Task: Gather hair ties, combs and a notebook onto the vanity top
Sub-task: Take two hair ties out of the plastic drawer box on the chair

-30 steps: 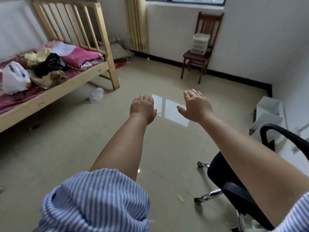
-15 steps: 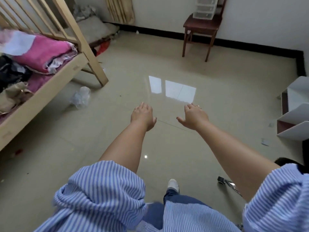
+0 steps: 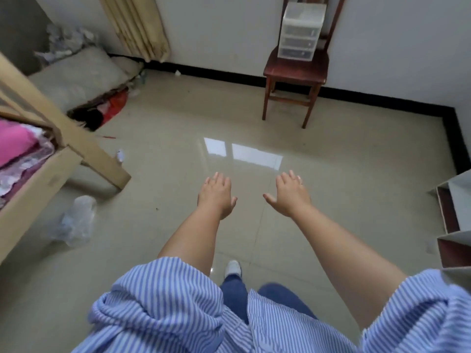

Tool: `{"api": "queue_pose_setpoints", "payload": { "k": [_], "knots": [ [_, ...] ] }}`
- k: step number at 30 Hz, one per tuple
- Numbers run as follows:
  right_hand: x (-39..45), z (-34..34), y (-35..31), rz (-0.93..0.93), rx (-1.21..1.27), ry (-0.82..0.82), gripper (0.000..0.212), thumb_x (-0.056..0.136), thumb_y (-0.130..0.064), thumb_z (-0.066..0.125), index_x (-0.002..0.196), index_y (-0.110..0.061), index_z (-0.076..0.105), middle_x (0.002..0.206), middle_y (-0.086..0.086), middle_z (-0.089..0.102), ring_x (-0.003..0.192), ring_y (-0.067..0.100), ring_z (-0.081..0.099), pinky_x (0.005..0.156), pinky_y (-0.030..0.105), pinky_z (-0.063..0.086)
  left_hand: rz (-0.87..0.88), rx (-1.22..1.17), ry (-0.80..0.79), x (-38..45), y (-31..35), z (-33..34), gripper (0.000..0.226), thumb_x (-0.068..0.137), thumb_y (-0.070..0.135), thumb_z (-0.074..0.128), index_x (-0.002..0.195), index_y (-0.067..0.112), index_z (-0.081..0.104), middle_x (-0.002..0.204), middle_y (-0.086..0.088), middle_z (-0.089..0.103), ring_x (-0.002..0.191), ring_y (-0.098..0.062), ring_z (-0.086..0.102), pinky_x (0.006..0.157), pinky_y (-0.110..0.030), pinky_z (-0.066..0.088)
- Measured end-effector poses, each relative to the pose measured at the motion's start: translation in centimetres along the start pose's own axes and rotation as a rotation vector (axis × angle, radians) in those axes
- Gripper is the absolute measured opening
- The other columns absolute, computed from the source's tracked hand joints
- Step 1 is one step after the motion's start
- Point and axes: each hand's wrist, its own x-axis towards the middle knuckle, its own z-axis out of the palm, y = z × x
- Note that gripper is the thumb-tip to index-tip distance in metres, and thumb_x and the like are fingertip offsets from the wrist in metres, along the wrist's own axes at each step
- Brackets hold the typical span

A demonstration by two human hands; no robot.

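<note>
A wooden chair (image 3: 295, 72) stands at the far wall with a small drawer unit (image 3: 299, 31) on its seat. A curtain (image 3: 137, 26) hangs far left. A bed (image 3: 38, 154) with pink bedding (image 3: 15, 146) fills the left side; a crumpled plastic bag (image 3: 74, 220) lies on the floor (image 3: 331, 154) just beside it. Open boxes (image 3: 456, 225) sit at the right edge.

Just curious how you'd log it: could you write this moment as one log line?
left hand: open, empty | right hand: open, empty | over bare floor | drawer unit on chair ahead | task items: none visible
</note>
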Motion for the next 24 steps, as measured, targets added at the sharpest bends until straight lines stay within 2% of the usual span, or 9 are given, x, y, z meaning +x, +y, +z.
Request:
{"api": "queue_pose_setpoints", "payload": {
  "k": [5,10,15,20,24],
  "knots": [
    [11.8,-3.9,1.2,0.088,0.083,0.054,0.074,0.096,-0.049,0.036,0.147,-0.003,0.011,0.159,0.013,0.007,0.147,0.026,0.001,0.122,0.038,0.003,0.139,0.028,0.031,13.4,1.1,-4.4,0.065,0.100,0.038,0.030,0.146,0.002,0.003,0.158,-0.014,0.003,0.146,-0.024,-0.001,0.121,-0.036,0.003],
    [24.6,-5.5,4.8,0.195,0.148,-0.034,0.073,0.097,-0.048,0.036,0.147,-0.003,0.009,0.159,0.013,0.006,0.147,0.025,0.001,0.122,0.037,0.003,0.217,0.062,-0.017,28.1,2.1,-7.3,0.064,0.100,0.038,0.030,0.146,0.003,0.004,0.159,-0.013,0.003,0.146,-0.023,-0.002,0.121,-0.035,0.003],
    [38.4,-10.5,10.7,0.267,0.211,-0.093,0.073,0.095,-0.046,0.041,0.146,-0.002,0.014,0.158,0.013,0.012,0.147,0.025,0.005,0.122,0.037,0.006,0.205,0.033,-0.067,43.2,3.1,-12.9,0.062,0.099,0.034,0.035,0.146,0.002,0.010,0.158,-0.013,0.008,0.146,-0.023,0.002,0.121,-0.035,0.006],
    [50.7,-17.2,15.8,0.354,0.251,-0.078,0.069,0.095,-0.044,0.043,0.144,0.001,0.021,0.156,0.015,0.020,0.146,0.027,0.010,0.121,0.039,0.009,0.202,-0.052,0.000,56.5,4.4,-19.3,0.060,0.097,0.031,0.041,0.143,0.000,0.019,0.156,-0.015,0.018,0.145,-0.026,0.010,0.120,-0.038,0.012],
    [61.5,-21.3,18.1,0.263,0.175,-0.088,0.069,0.095,-0.046,0.042,0.142,0.001,0.024,0.153,0.015,0.024,0.145,0.027,0.013,0.121,0.040,0.012,0.213,-0.036,0.001,67.9,5.1,-23.1,0.057,0.097,0.030,0.043,0.140,-0.002,0.025,0.152,-0.016,0.025,0.144,-0.027,0.014,0.118,-0.038,0.017]
  ]
}}
